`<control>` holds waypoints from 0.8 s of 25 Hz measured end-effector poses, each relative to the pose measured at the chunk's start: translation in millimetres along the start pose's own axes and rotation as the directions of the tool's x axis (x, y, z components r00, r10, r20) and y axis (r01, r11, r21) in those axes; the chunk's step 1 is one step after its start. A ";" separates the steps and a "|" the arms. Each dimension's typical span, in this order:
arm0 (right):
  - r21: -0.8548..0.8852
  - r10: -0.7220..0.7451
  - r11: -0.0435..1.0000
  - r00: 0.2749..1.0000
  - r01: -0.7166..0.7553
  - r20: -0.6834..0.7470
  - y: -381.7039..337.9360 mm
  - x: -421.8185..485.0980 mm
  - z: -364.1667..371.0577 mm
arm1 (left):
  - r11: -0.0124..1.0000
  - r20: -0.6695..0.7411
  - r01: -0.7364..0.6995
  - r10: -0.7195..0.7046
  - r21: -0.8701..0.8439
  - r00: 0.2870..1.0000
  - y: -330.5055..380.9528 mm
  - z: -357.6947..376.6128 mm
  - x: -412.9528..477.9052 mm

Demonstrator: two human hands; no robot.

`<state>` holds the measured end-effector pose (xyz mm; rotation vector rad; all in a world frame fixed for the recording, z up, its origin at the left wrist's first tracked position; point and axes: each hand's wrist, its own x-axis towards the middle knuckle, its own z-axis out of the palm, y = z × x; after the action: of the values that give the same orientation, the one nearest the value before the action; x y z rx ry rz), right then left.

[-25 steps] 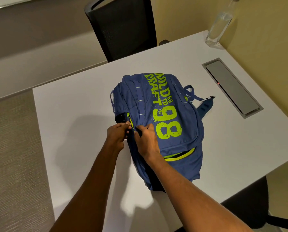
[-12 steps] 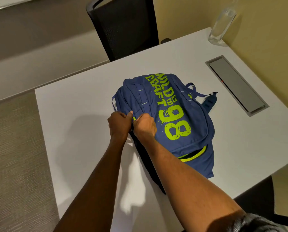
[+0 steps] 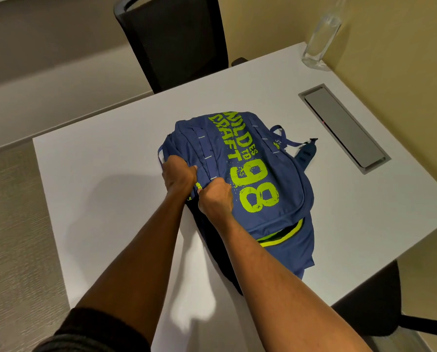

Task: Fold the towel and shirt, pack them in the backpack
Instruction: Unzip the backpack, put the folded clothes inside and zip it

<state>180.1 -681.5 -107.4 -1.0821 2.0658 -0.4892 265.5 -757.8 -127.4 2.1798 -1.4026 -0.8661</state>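
A blue backpack (image 3: 258, 158) with lime green lettering and a big "98" lies flat on the white table (image 3: 110, 158). My left hand (image 3: 178, 175) grips the fabric on the bag's left side. Right beside it, my right hand (image 3: 216, 199) is pinched shut on a lime green zipper pull (image 3: 198, 185) at the bag's left edge. The two hands almost touch. No towel or shirt is visible; the inside of the bag is hidden.
A black mesh chair (image 3: 176, 39) stands at the table's far side. A clear glass bottle (image 3: 322, 36) is at the far right corner by the yellow wall. A grey cable hatch (image 3: 344, 128) is set into the table on the right. Another black chair (image 3: 379, 308) sits at lower right.
Both hands have moved up along the backpack's left edge, away from me, taking the zipper pull with them. The dark open gap seen earlier there is no longer visible.
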 end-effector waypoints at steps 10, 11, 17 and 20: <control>-0.251 0.008 0.968 0.996 0.014 0.087 34.2 -46.4 -24.5 | 0.998 -0.032 0.000 -0.002 -0.069 0.999 -4.0 -6.7 -3.0; -0.280 0.006 0.960 0.996 0.019 0.088 40.3 -53.1 -27.6 | 0.997 -0.042 -0.005 0.002 -0.072 0.999 -4.0 -7.7 -3.4; -0.411 -0.025 0.910 0.998 0.049 0.063 103.5 -104.4 -54.4 | 0.998 -0.048 0.037 -0.040 -0.053 0.998 -2.2 -8.8 -1.3; -0.389 -0.033 0.920 0.999 0.042 0.028 127.3 -117.2 -68.5 | 0.998 -0.005 0.028 -0.028 -0.065 1.000 -3.1 -7.0 -8.3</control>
<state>103.0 -512.9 -90.5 -1.3492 2.1807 -0.0790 269.8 -748.9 -121.9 2.1565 -1.3261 -0.9020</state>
